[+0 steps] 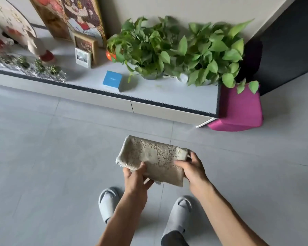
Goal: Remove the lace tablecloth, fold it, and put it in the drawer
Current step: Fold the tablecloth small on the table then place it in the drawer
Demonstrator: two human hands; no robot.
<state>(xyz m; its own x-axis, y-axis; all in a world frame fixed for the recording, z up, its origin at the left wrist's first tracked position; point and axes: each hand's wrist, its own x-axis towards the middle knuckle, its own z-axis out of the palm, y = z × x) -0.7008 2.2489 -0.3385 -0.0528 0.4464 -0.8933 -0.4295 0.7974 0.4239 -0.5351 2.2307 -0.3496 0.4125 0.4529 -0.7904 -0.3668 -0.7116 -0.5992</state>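
The lace tablecloth (152,159), already folded into a compact rectangle, was held above the tiled floor (43,148) in front of a low cabinet (149,89). Its near left corner was pinched by the left hand (135,178); its right edge was gripped by the curled fingers of the right hand (192,167). Folding appeared finished or nearly so. A closed drawer front (167,110) would need to be reached and opened next, likely with one hand freed.
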